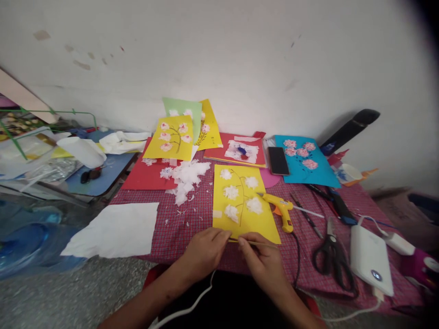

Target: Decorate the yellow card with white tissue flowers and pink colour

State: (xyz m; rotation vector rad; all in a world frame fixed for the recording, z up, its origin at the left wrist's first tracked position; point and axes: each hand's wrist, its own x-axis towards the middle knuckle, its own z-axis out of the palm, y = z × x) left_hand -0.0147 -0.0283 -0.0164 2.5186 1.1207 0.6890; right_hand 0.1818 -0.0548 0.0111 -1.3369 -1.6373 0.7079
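Observation:
My left hand [206, 250] is closed, fingers pinched at one end of a thin brown stick [262, 244]. My right hand [262, 261] pinches the same stick between thumb and fingers, and its far end sticks out to the right. Both hands are at the near edge of a yellow card [252, 228]. White tissue flowers [231, 192] sit on that card around a curved brown stem [243, 192]. A yellow glue gun [281, 210] lies against the card's right side, with a glue stick out of its back.
Scissors [332, 260], a power bank [370, 260] and a pen [308, 217] lie to the right. Behind are a phone [278, 161], a blue flower card [320, 176] and torn tissue [188, 176]. A white tissue sheet [120, 230] hangs over the left edge.

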